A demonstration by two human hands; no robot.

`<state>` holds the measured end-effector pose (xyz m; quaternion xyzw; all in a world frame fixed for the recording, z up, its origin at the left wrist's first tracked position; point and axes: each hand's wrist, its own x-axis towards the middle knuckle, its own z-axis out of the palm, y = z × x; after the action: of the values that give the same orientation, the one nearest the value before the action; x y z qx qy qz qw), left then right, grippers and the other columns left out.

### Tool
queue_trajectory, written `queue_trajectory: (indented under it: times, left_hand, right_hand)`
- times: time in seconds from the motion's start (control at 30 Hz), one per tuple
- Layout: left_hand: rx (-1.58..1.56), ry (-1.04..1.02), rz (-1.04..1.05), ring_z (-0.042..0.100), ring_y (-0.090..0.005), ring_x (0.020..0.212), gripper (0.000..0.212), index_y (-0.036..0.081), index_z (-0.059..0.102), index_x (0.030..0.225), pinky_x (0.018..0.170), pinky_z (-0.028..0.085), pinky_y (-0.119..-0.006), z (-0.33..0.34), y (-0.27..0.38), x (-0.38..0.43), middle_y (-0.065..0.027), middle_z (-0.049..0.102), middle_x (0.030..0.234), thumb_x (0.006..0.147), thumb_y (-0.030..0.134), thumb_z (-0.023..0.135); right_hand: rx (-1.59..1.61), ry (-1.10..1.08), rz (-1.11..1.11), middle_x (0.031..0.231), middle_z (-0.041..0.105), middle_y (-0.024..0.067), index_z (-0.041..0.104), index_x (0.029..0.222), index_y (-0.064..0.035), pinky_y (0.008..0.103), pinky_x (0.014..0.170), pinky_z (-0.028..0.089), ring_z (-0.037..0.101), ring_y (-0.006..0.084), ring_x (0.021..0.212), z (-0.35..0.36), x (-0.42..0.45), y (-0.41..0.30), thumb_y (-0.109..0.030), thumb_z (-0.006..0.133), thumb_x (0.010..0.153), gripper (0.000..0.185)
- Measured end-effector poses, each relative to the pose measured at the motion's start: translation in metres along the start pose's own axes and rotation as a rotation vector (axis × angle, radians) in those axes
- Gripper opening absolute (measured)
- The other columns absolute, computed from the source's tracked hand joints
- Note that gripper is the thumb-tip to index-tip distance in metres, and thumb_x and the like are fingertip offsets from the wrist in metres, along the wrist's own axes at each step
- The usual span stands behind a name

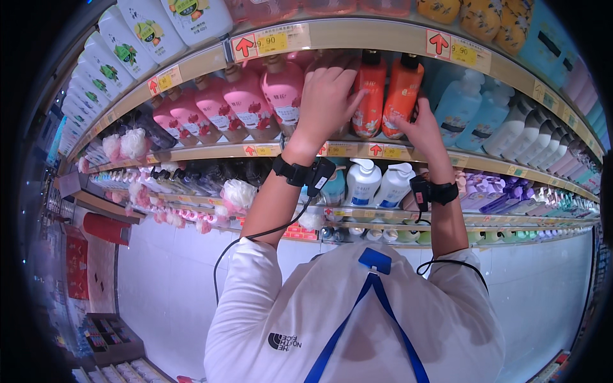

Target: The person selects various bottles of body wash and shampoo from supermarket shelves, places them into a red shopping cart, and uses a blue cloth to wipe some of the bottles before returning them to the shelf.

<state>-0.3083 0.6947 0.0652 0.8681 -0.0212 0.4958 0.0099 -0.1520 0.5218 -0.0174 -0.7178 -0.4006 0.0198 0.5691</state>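
Two orange-red bottles with black caps stand side by side on a store shelf: the left one [368,98] and the right one [403,98]. My left hand [331,88] reaches in at the left one, thumb against its side, the fingers bent out of sight behind the shelf edge above; whether they grip something is hidden. My right hand [420,122] is at the right bottle's lower right side, its thumb at the front and its fingers along the side. Pink pump bottles [282,93] stand to the left of my left hand, and light blue pump bottles [457,107] to the right of my right hand.
The upper shelf edge [364,36] with price tags crosses just above my hands. Below are a lower shelf edge [297,149], white pump bottles [364,182] and a hanging white bath puff [239,193]. Black cables [268,233] run from the wrist devices along my arms.
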Motion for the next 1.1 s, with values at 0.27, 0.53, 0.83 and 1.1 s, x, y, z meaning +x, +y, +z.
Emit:
queue_trajectory:
  times: [0.27,0.53,0.83,1.1]
  left_hand:
    - [0.0,0.008,0.022,0.055,-0.0293,0.082,0.042,0.007,0.061,0.112,0.074,0.041,-0.038,0.004,-0.002,-0.004,-0.0082,0.059,0.086,0.074,0.019,0.074]
    - [-0.013,0.009,0.034,0.055,-0.0279,0.08,0.033,0.005,0.059,0.104,0.072,0.041,-0.039,0.008,-0.002,-0.01,-0.0088,0.057,0.083,0.077,0.019,0.07]
    - [-0.015,0.045,-0.065,0.051,-0.0267,0.077,0.045,0.005,0.055,0.109,0.074,0.037,-0.039,0.017,0.003,-0.014,-0.0067,0.053,0.078,0.077,0.03,0.075]
    - [-0.035,0.045,-0.079,0.051,-0.027,0.076,0.042,0.006,0.056,0.104,0.073,0.037,-0.04,0.018,0.001,-0.012,-0.0061,0.053,0.073,0.077,0.032,0.074]
  right_hand:
    - [-0.029,-0.101,0.099,0.112,0.061,0.0111,0.042,0.121,0.0011,0.0291,0.089,0.049,0.059,0.016,0.104,-0.007,-0.006,-0.004,-0.005,0.077,0.076,0.058]
    - [0.003,-0.112,0.093,0.112,0.062,0.0107,0.044,0.118,0.0009,0.0305,0.09,0.048,0.059,0.0151,0.104,-0.01,-0.007,-0.004,-0.009,0.076,0.078,0.053]
    - [-0.004,-0.115,0.119,0.115,0.061,0.0125,0.044,0.119,0.003,0.0302,0.09,0.049,0.06,0.0165,0.106,-0.007,-0.004,-0.003,-0.009,0.076,0.079,0.053]
    - [-0.081,-0.045,0.043,0.105,0.065,0.0163,0.047,0.12,0.0032,0.0336,0.079,0.051,0.064,0.0224,0.092,-0.006,0.0,0.012,-0.021,0.078,0.076,0.059]
